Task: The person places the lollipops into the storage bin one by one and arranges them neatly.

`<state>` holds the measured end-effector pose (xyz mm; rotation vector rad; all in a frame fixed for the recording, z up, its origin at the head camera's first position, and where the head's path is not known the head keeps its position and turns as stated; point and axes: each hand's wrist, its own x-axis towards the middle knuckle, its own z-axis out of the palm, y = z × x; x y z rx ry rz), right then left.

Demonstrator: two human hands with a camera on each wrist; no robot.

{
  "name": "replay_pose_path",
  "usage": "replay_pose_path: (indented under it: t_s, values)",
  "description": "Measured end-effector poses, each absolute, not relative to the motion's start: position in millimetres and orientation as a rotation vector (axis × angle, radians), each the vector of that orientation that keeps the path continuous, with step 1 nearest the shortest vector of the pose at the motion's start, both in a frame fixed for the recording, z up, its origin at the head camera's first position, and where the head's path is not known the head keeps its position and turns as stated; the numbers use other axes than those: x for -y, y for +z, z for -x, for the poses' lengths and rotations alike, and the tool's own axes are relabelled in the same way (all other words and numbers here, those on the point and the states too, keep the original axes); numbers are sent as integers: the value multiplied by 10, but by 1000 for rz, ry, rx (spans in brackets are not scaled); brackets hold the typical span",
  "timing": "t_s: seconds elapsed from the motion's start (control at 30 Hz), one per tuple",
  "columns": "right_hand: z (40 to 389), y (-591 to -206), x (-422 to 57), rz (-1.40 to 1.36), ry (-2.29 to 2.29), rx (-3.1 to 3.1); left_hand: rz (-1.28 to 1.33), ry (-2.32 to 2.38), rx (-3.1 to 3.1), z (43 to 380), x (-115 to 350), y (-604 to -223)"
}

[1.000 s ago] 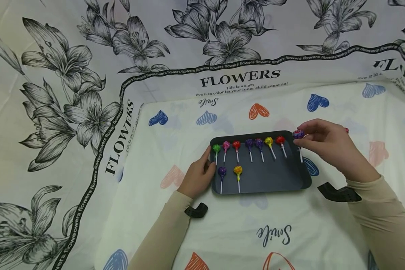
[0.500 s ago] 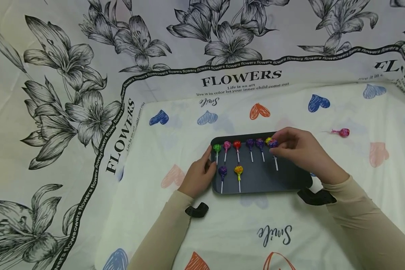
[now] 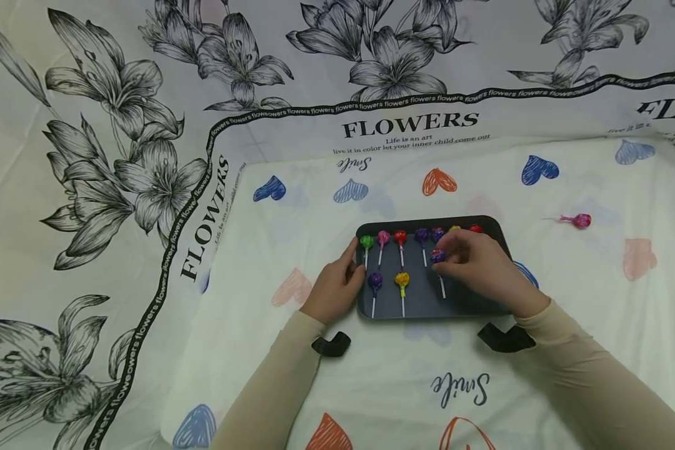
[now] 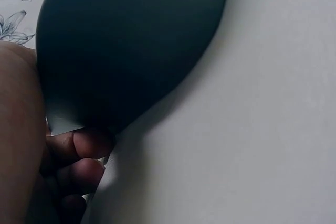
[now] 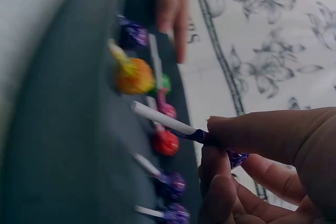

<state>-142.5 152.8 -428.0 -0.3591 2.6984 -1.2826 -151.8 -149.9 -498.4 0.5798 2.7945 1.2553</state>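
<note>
My right hand [image 3: 478, 265] pinches a purple-wrapped lollipop [image 3: 437, 255] over the dark grey tray [image 3: 422, 306], its white stick [image 5: 163, 116] pointing out past the fingertips in the right wrist view. My left hand [image 3: 334, 287] grips the tray's left edge, with fingers [image 4: 89, 174] curled at its side in the left wrist view. Along the tray's far side runs a row of lollipops: green [image 3: 367, 242], pink [image 3: 384, 237], red [image 3: 400, 237], two purple, then yellow and red partly hidden by my right hand. Nearer lie a purple lollipop [image 3: 375, 281] and a yellow lollipop [image 3: 402, 281].
A pink lollipop [image 3: 582, 220] lies on the cloth beyond the tray's right end. The white tablecloth [image 3: 394, 387] carries printed hearts and lettering, with a flower-patterned border at the back and left.
My right hand has carried the purple lollipop leftward from the tray's right edge to its middle, uncovering the pink lollipop on the cloth. The left hand stays at the tray's edge.
</note>
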Motion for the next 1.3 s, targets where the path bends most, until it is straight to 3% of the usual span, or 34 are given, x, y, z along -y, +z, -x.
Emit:
replay_pose_path:
  t_s: [1.3]
  values:
    - [1389,-4593,-1383,368,-1035,-2739,-607,1248,-2789,1547,1510,-4996]
